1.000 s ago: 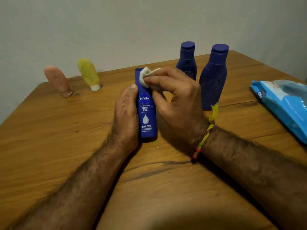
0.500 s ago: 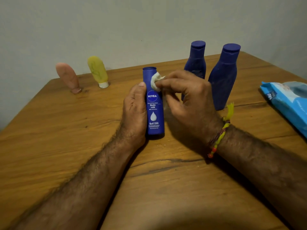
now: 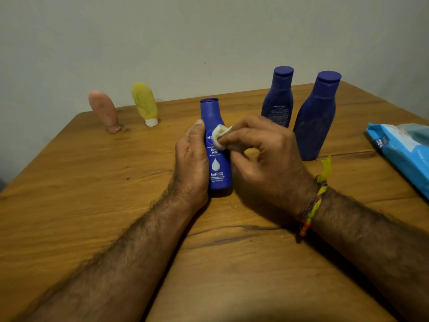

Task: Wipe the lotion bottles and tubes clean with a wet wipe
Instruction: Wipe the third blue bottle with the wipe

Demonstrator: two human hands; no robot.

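Right now your left hand (image 3: 191, 159) is wrapped round the Nivea Body Milk bottle (image 3: 217, 147), thumb up along its left side, holding it upright on the wooden table (image 3: 92, 194) in front of you. Your right hand (image 3: 262, 159) pinches a small wad of wet wipe (image 3: 220, 137) against the front label, over the logo.

Judging by its look, the bottle is stiff, glossy plastic, tall and narrow on a small base, so it would tip easily under a sideways rub; a firm grip low on the body, as you have it, resists that. A damp surface will likely turn slippery, so wrapping the fingers should serve better than pressing with the palm alone. The wipe is soft and limp, and bunching it gives you something to push with.

Two darker blue bottles (image 3: 313, 122) stand behind your right hand. A pink tube (image 3: 104, 112) and a yellow tube (image 3: 145, 105) stand cap-down at the far left. The blue wipes packet (image 3: 404, 149) lies at the right edge.
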